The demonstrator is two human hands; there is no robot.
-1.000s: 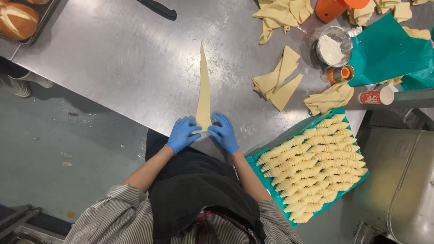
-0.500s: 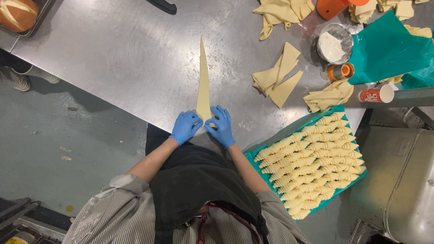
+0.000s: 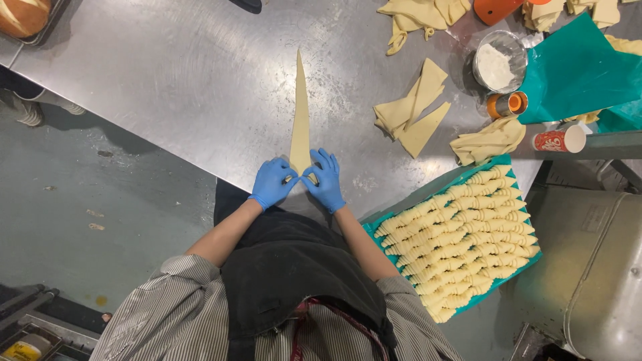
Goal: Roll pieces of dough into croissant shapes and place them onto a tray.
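Stainless steel desk [image 3: 167, 87] carries a long pale dough triangle [image 3: 300, 113]. Left hand [image 3: 273, 182] and right hand [image 3: 326, 178], in blue gloves, pinch its wide end at the desk's near edge. Uneven finger pressure could skew or tear the thin dough.

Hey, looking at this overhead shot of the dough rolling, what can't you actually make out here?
Head view only:
- Wide end of the dough triangle: covered by the left hand and right hand.
- Bread loaf: cut off by the top left corner.
- Orange container: cut by the top edge.
- Near edge of the tray of rolled croissants: hidden behind the right arm.
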